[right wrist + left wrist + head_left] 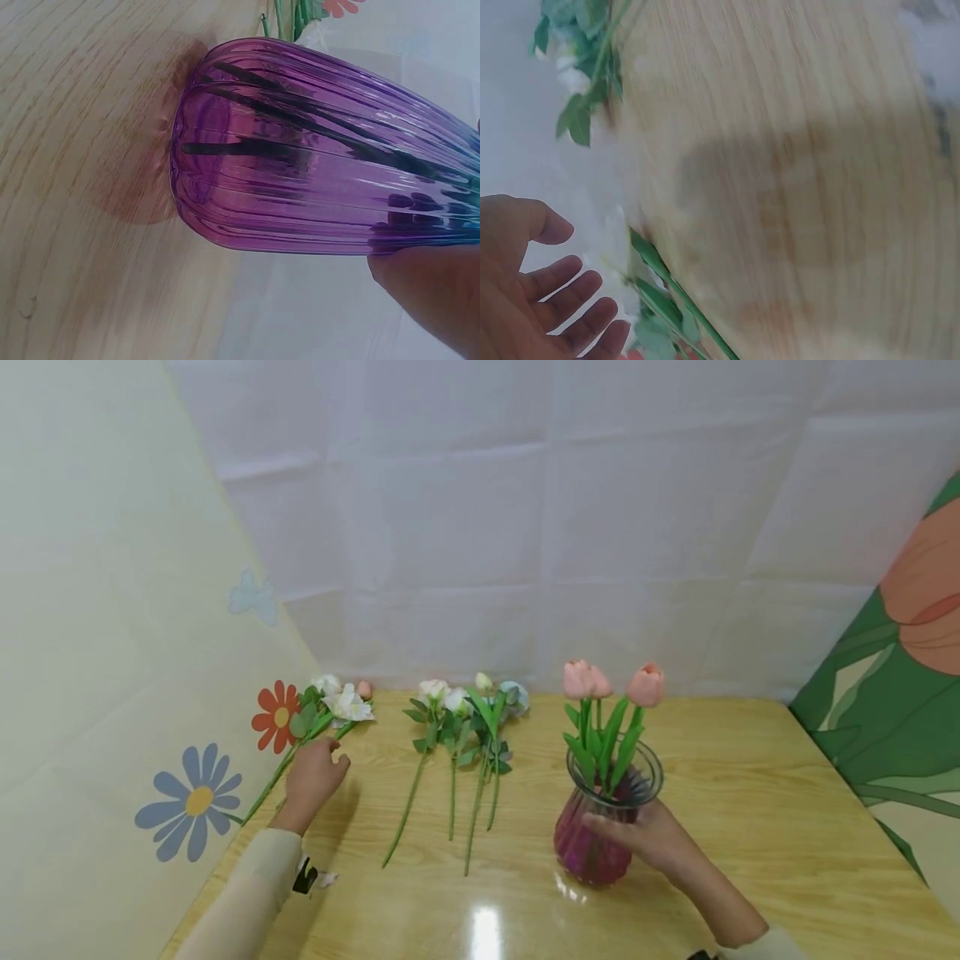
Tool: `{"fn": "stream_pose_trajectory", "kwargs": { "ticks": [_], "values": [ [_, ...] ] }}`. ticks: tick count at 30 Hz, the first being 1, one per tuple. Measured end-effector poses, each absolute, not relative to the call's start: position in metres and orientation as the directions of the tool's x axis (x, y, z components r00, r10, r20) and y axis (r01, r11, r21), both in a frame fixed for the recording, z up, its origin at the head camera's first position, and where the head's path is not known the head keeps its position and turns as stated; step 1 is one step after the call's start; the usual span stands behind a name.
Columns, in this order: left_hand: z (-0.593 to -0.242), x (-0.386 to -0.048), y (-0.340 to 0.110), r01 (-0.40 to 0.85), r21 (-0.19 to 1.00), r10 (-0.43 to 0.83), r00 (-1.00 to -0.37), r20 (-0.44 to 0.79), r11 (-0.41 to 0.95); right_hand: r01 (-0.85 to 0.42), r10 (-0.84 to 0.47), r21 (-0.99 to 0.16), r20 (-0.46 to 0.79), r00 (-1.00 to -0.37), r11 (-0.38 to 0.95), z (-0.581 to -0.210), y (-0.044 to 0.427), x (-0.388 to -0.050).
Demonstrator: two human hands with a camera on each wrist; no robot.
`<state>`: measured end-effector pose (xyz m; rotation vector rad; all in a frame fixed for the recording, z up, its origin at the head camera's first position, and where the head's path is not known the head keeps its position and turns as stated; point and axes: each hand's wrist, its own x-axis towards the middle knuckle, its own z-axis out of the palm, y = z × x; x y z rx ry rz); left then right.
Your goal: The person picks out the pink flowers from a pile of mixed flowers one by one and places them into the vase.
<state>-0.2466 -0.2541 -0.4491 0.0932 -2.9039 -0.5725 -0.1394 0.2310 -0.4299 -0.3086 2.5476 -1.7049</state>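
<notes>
My right hand (656, 839) grips the side of a ribbed glass vase (588, 852), purple below with a clear rim. Three pink tulips (647, 687) with green leaves stand in it, and their dark stems show through the glass (300, 112) in the right wrist view. At the left side of the table my left hand (313, 777) hovers beside a group of white flowers (348, 703) and a pink bud (365, 690). Its fingers are loosely bent with nothing in them in the left wrist view, close to green stems (694, 315).
Between the hands, several white and pale blue flowers (456, 700) lie on the wooden table (720, 777), stems towards me. A small white scrap (328, 879) lies near the left sleeve. Pale cloth hangs behind; printed sheets with flowers stand at both sides.
</notes>
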Motion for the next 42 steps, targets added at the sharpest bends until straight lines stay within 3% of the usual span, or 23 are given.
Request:
{"fn": "stream_pose_trajectory", "kwargs": {
  "ticks": [20,42],
  "values": [
    [-0.461,-0.241,-0.312,-0.211,0.392,-0.273,-0.956,0.110,0.895,-0.093,-0.184,-0.915,0.020,-0.983,0.394,-0.431,0.231,-0.139],
    [-0.465,-0.245,-0.335,-0.219,0.402,-0.267,-0.961,0.067,0.889,-0.095,-0.178,-0.919,0.027,-0.984,0.383,-0.430,0.231,-0.139]
  ]
}}
